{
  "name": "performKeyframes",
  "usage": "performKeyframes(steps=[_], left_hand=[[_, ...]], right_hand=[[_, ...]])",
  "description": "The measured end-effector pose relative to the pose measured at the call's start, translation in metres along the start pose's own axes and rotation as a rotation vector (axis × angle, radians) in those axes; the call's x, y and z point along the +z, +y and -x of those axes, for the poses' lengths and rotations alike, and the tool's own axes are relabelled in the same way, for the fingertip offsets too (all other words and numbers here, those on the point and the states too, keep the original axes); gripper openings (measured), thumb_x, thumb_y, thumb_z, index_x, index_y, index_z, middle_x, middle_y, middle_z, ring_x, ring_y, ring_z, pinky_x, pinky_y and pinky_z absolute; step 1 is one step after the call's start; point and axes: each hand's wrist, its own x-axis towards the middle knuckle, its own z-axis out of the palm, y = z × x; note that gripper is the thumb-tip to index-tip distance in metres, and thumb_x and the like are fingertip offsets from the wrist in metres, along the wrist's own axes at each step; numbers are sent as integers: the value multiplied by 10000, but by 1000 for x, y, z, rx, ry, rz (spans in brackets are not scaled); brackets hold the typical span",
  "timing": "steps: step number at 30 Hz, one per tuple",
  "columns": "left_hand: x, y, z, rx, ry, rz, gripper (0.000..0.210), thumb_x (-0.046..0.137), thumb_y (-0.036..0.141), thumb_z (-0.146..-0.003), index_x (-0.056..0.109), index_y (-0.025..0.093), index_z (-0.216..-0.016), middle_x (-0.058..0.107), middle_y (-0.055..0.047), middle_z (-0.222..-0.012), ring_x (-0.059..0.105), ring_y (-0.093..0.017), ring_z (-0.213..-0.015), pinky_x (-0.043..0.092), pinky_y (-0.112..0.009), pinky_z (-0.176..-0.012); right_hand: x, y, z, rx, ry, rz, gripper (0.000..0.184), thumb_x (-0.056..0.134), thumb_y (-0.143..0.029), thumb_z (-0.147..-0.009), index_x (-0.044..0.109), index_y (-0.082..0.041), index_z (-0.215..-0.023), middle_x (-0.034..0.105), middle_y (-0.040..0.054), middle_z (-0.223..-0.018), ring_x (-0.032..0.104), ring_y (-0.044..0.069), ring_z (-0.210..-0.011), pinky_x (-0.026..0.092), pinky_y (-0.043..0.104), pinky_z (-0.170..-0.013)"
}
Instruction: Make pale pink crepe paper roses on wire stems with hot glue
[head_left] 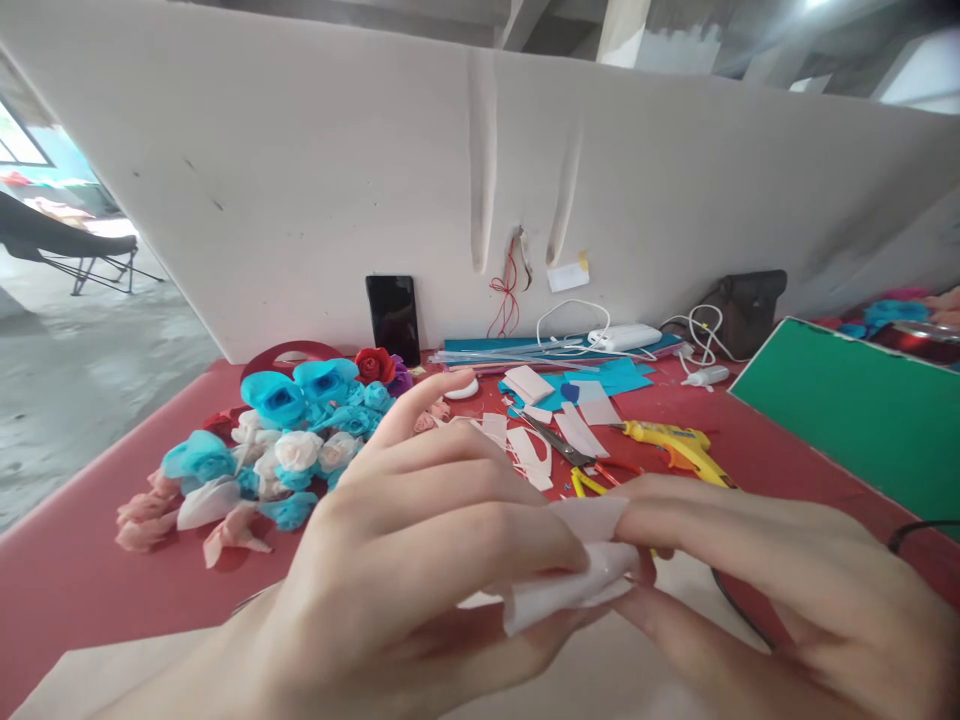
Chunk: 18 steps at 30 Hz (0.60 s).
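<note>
A strip of thin white paper [566, 590], curled or folded, is held between both hands low in the view. My left hand [435, 540] wraps its fingers round the left part of the paper, with the index finger stretched up and away. The fingertips of my right hand [750, 570] pinch the paper's right end. Just beyond the hands lie scissors [562, 440] with red and yellow handles and a yellow glue gun [679, 445]. Pale cut paper pieces [596, 405] are scattered near the scissors.
Blue, white, pink and red paper flowers [296, 450] are heaped at left on the red table [90, 590]. A phone [394, 318] leans on the white partition [315, 170]. A white power bank [624, 337] with cables lies behind; a green board [862, 430] stands at right.
</note>
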Motion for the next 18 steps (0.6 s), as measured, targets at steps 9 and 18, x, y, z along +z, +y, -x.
performKeyframes(steps=[9, 18], left_hand=[[-5, 3, -10, 9, -74, -26, 140, 707, 181, -654, 597, 222, -731, 655, 75, -582, 614, -104, -548, 424, -349, -953], [-1, -3, 2, 23, -93, -5, 221, 675, 119, -664, 584, 247, -820, 675, 84, -693, 610, -110, -619, 306, -392, -1073]], right_hand=[[2, 1, -1, 91, -13, -32, 165, 568, -112, -686, 485, -255, -684, 538, -93, -538, 503, 62, -426, 425, 127, -405], [3, 3, -1, 126, -30, -61, 167, 566, -98, -680, 501, -249, -649, 517, -93, -514, 485, 53, -408, 407, 114, -381]])
